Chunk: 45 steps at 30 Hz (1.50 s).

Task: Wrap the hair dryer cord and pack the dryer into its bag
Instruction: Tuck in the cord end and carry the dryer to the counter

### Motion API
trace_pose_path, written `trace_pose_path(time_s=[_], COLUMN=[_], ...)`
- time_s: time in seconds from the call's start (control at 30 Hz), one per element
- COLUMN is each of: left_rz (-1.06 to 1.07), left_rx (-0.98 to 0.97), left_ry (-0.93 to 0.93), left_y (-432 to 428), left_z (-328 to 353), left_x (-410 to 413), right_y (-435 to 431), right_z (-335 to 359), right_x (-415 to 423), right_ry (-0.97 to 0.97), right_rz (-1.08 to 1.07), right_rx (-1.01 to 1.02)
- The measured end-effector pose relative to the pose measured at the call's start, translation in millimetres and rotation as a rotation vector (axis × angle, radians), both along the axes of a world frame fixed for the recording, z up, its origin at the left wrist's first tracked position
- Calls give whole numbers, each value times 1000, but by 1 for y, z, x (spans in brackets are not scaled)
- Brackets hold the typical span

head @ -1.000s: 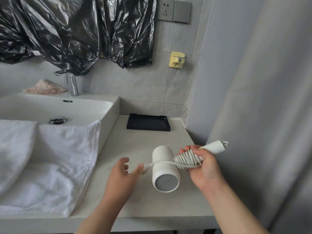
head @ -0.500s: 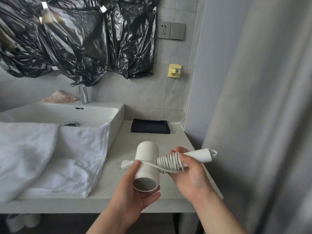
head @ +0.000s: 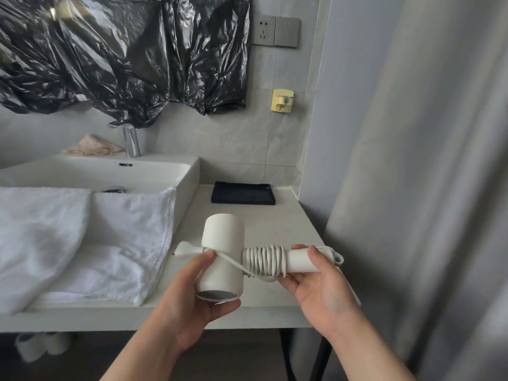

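Over front edge of surface [head: 275,221]: your left hand [head: 189,303] grips dryer [head: 222,251] by barrel, thumb pinning cord [head: 264,261]; right hand [head: 316,287] holds handle [head: 301,261], lying left to right. Loose plug [head: 182,248] nearest left hand.

1. The sink [head: 189,171] sits on the table's [head: 275,224] left, a tap [head: 131,144] behind its basin.
2. A towel [head: 82,243] hangs over the sink's front rim onto the table.
3. A flat rectangular object [head: 243,193] lies at the table's back, right of the sink.
4. The hair dryer [head: 222,243] is held above the table's front edge, left hand [head: 192,301] round the barrel, right hand [head: 316,287] on the handle, cord [head: 264,259] wound between them.
5. A curtain [head: 412,188] hangs to the right.
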<state>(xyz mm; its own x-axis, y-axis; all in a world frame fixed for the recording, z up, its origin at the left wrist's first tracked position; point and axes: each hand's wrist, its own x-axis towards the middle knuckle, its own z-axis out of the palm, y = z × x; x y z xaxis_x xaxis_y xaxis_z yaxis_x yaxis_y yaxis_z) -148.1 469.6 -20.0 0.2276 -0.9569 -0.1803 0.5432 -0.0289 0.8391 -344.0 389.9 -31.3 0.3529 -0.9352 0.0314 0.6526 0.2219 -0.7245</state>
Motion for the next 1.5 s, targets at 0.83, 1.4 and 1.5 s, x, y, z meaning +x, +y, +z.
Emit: trace_pose_path(time_s=[0.83,1.4,1.5], left_rz=[4,111,138], left_rx=[146,336,352], left_ry=[107,157,164], left_y=[-177,-182,-169], left_z=[3,171,185], left_x=[90,92,93], right_y=[-198,-207,-194], right_z=[13,173,186], right_x=[97,121,131], right_ry=[105,212,236], right_rz=[-50,99,201], right_rx=[416,569,553])
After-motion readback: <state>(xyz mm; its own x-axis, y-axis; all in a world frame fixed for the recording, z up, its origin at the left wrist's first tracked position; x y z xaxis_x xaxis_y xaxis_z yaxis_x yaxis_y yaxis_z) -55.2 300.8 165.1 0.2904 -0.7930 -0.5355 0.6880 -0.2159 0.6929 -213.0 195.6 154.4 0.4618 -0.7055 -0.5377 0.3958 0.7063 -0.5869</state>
